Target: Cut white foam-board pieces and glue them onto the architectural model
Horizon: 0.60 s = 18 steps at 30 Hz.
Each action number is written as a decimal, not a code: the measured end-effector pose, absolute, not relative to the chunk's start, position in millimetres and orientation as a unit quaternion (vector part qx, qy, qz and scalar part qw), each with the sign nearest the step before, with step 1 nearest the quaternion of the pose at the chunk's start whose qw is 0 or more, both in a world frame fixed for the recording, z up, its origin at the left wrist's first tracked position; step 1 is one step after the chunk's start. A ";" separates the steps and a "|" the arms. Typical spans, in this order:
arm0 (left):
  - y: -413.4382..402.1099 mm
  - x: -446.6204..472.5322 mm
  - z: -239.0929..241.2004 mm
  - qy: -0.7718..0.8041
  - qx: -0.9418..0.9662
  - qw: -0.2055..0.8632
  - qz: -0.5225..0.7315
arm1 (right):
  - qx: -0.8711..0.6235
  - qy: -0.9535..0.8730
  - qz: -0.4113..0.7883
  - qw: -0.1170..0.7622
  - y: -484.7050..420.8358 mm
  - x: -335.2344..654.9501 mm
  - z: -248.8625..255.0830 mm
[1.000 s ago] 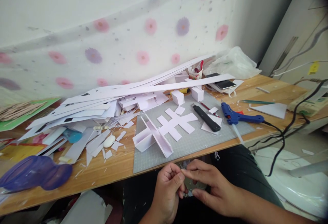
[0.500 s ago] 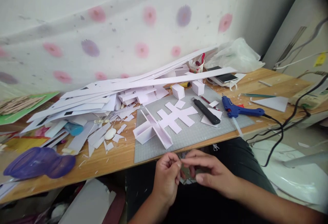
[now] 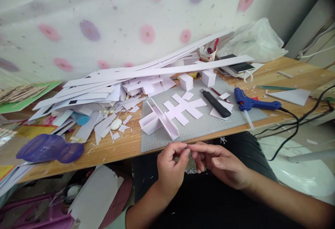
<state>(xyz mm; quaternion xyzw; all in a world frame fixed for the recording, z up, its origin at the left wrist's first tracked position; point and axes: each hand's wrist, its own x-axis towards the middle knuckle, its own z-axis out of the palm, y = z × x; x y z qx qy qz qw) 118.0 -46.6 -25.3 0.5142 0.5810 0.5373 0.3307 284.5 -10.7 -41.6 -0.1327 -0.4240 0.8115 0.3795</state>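
Note:
My left hand (image 3: 173, 166) is closed in a pinch just below the table's front edge. Something tiny and dark may be at its fingertips, too small to name. My right hand (image 3: 223, 164) has its fingers stretched out and thumb apart, the index fingertip meeting the left fingertips. Beyond them on the grey cutting mat (image 3: 199, 130) lie a joined white board piece with a channel shape (image 3: 167, 120) and a flat white branched cutout (image 3: 183, 110). To their right rests a black utility knife (image 3: 216, 103) on a white scrap. Two small white boxes (image 3: 186, 82) stand at the mat's back.
A blue glue gun (image 3: 255, 102) with a black cord lies on the right. White board strips (image 3: 104, 82) are heaped along the wall. Scraps, a purple plastic container (image 3: 49, 148) and a blue cylinder (image 3: 80, 118) occupy the left. A cup of tools (image 3: 208, 55) stands behind.
The camera view has tilted down and shifted left, so the table sits higher in the picture. My left fingers and thumb are now drawn out into a pinch, against the right index fingertip.

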 end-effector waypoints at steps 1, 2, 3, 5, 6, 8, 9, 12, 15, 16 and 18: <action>-46.8 116.5 -25.5 0.583 0.537 0.299 0.531 | -0.128 -0.421 0.816 0.376 -10.6 284.1 -41.8; -46.8 115.0 -25.2 0.582 0.559 0.273 0.524 | -0.123 -0.416 0.820 0.373 -10.4 283.7 -42.0; -46.5 113.3 -24.3 0.577 0.580 0.252 0.517 | -0.120 -0.410 0.824 0.372 -10.2 283.4 -42.2; -45.5 110.0 -21.6 0.564 0.616 0.225 0.501 | -0.118 -0.398 0.831 0.370 -9.7 282.7 -42.4; -44.7 108.3 -20.3 0.558 0.631 0.214 0.495 | -0.119 -0.391 0.834 0.370 -9.5 282.4 -42.5; -43.1 105.6 -19.0 0.546 0.662 0.184 0.479 | -0.123 -0.382 0.840 0.366 -9.2 281.9 -42.8; -42.3 104.5 -19.1 0.537 0.681 0.162 0.471 | -0.125 -0.380 0.841 0.365 -9.1 281.7 -43.1; -40.1 102.9 -21.0 0.497 0.734 0.078 0.455 | -0.125 -0.380 0.840 0.367 -9.5 281.3 -44.4; -38.4 102.6 -22.2 0.475 0.763 0.027 0.438 | -0.124 -0.375 0.841 0.369 -10.2 281.3 -45.8; -38.0 102.7 -22.2 0.474 0.768 0.022 0.430 | -0.125 -0.373 0.843 0.368 -10.4 281.3 -46.1; -37.5 102.7 -22.1 0.474 0.773 0.019 0.421 | -0.127 -0.369 0.845 0.365 -10.8 281.3 -46.5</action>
